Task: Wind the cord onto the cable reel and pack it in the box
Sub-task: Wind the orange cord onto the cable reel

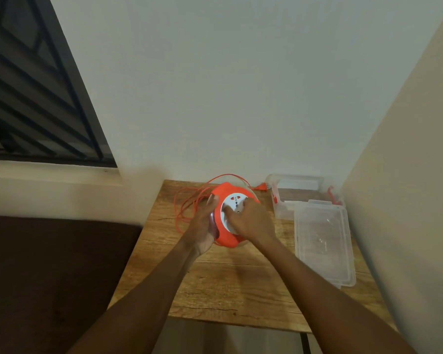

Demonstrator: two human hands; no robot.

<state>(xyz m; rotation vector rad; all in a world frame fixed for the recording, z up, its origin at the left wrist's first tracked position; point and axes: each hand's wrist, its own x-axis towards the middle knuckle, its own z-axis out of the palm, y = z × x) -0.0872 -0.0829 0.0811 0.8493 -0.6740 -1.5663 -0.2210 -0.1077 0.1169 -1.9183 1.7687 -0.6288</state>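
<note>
An orange cable reel (224, 235) with a white socket face is held tilted over the wooden table (230, 284). My left hand (205, 224) grips its left rim. My right hand (251, 221) lies on the white face with fingers curled onto it. Loose orange cord (187, 203) lies in loops behind and left of the reel, and its plug (261, 187) rests by the wall. A clear plastic box (281, 208) with red latches stands open at the back right. Its clear lid (322, 241) lies in front of it.
The table sits in a corner, with a wall (228, 98) behind and another wall (407, 175) close on the right. A dark surface (49, 277) lies left of the table, and a barred window (31, 93) is at upper left.
</note>
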